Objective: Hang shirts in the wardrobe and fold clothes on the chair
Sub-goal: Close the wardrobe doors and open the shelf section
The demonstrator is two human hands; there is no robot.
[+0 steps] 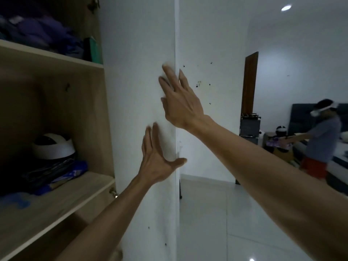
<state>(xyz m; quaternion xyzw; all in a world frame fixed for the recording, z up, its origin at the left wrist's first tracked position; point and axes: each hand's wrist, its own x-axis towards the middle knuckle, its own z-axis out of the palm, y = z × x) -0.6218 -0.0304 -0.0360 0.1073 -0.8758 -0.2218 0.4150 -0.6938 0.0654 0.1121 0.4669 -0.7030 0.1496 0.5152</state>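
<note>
The white wardrobe door (pixel 139 91) stands open, edge-on in the middle of the view. My left hand (pixel 156 164) lies flat on its inner face with straight fingers, the thumb hooked past the door's edge. Higher up, my right hand (pixel 180 98) rests on the same edge with spread, straight fingers. Neither hand holds anything. Left of the door the wooden wardrobe (pixel 62 200) shows its shelves. Dark blue folded clothes (pixel 43 34) fill the top shelf. No shirt, hanger or chair is in view.
A white helmet-like object (pixel 52 147) sits on a stack of dark and blue items (pixel 54 176) on the middle shelf. At far right another person (pixel 320 140) wearing a headset stands by a bed. A brown door (pixel 249 81) and white tiled floor (pixel 216 213) lie beyond.
</note>
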